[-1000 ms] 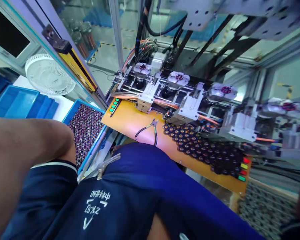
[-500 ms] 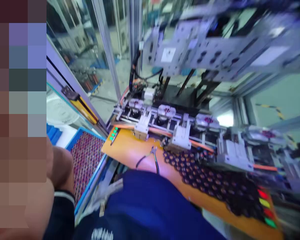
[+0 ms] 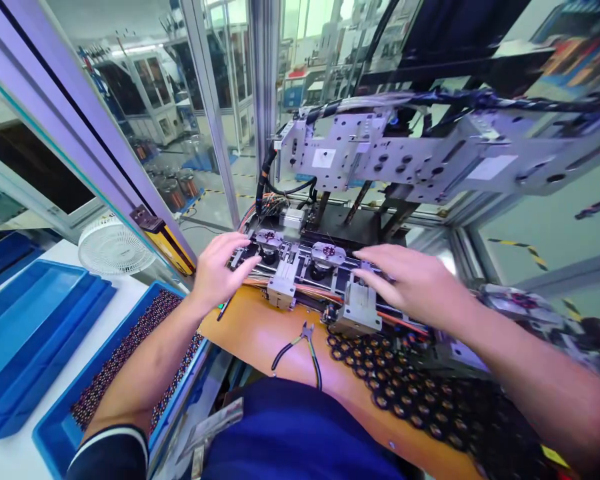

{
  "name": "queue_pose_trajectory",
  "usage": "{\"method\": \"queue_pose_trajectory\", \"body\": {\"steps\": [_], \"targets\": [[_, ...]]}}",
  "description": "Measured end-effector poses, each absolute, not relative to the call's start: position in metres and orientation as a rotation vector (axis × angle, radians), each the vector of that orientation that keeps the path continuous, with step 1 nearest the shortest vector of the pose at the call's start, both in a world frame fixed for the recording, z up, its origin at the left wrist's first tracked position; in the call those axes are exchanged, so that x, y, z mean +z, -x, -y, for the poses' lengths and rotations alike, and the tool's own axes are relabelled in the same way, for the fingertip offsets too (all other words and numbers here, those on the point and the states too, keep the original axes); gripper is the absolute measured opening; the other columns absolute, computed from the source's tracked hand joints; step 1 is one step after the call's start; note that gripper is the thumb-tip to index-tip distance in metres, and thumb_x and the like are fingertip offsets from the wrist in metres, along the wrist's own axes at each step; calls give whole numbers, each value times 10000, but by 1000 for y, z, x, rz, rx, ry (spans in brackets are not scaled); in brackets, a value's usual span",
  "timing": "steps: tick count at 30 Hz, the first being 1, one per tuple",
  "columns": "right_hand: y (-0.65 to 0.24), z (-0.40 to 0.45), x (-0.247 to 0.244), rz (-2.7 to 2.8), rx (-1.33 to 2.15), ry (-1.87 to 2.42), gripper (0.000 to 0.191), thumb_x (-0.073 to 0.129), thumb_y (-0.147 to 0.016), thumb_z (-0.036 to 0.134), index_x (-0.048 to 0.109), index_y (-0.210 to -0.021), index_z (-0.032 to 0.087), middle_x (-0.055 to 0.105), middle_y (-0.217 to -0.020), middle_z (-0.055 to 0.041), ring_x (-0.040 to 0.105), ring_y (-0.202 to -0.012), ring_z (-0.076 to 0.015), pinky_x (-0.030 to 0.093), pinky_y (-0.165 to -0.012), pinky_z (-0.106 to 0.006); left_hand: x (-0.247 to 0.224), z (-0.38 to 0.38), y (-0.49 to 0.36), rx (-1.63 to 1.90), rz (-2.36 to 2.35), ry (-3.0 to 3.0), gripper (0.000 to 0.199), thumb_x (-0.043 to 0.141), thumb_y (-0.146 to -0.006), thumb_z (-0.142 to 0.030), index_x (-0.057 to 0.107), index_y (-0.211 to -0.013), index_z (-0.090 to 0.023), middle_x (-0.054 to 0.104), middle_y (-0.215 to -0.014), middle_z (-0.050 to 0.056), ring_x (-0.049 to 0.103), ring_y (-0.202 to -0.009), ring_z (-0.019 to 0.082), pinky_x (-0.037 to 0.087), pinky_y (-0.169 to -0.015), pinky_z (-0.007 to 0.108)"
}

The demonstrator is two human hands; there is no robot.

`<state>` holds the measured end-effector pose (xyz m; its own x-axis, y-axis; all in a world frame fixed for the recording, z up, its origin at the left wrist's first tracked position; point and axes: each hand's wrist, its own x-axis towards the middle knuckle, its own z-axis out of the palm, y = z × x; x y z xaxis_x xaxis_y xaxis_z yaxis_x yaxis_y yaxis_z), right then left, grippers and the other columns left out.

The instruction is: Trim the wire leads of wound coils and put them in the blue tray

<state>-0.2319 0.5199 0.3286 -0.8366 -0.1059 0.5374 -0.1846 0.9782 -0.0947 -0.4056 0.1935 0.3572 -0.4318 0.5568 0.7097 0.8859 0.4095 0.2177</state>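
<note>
My left hand (image 3: 225,270), thumb and fingers apart and holding nothing visible, is at the left end of the machine. Just right of its fingertips sits the leftmost metal fixture (image 3: 269,239), with a small dark round part in it. My right hand (image 3: 413,280) is also open, its thumb and fingers reaching left over the rail and hiding what lies behind. Left of its fingertips is a second metal fixture (image 3: 329,253) with a dark-red round part on top. I cannot tell whether either hand touches the machine.
Cutting pliers (image 3: 307,330) lie spread on the orange worktop (image 3: 260,327). Many black ring-shaped parts (image 3: 405,387) cover its right side. A blue tray (image 3: 50,433) of small parts and a white fan (image 3: 113,247) are at left. A metal plate assembly (image 3: 350,147) overhangs the fixtures.
Both hands are now over the machine; earlier only a bent arm showed at the left, and the right hand was out of view. The view has tilted, and the pliers stay on the worktop.
</note>
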Motion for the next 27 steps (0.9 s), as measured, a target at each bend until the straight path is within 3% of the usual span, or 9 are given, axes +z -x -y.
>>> {"method": "queue_pose_trajectory", "body": {"steps": [3,8,20,27], "targets": [[279,-531,314,2759,159,-190,262,629,-920,257,717,-1112,102,634,-1251,-184,606,-1167,-333,529,-1014,-445,336,-246,449,-531,2438,1285,310,642,-896,-348,671,-1156,-181,625,-1313,135,496,-1342,290,411,-1148,511],[322,-536,299,2947,149,-173,282,662,-887,204,712,-1149,113,528,-1400,-180,504,-1312,-324,467,-1095,-411,311,-291,497,-384,2553,1416,278,692,-852,-284,691,-1121,-214,548,-1412,119,340,-1452,340,332,-1182,560],[341,-541,297,3099,218,-275,133,679,-913,192,705,-1012,108,625,-1256,-138,575,-1204,-244,461,-1067,-424,321,-294,520,-191,2653,1584,260,644,-877,-410,720,-1026,-210,533,-1414,122,417,-1390,303,367,-1152,515],[346,-542,293,3135,286,-311,70,676,-914,154,698,-955,101,665,-1172,-112,606,-1153,-221,486,-1039,-417,320,-297,529,-114,2758,1707,296,678,-826,-319,715,-1102,-221,573,-1399,109,499,-1333,301,389,-1143,465]]}}
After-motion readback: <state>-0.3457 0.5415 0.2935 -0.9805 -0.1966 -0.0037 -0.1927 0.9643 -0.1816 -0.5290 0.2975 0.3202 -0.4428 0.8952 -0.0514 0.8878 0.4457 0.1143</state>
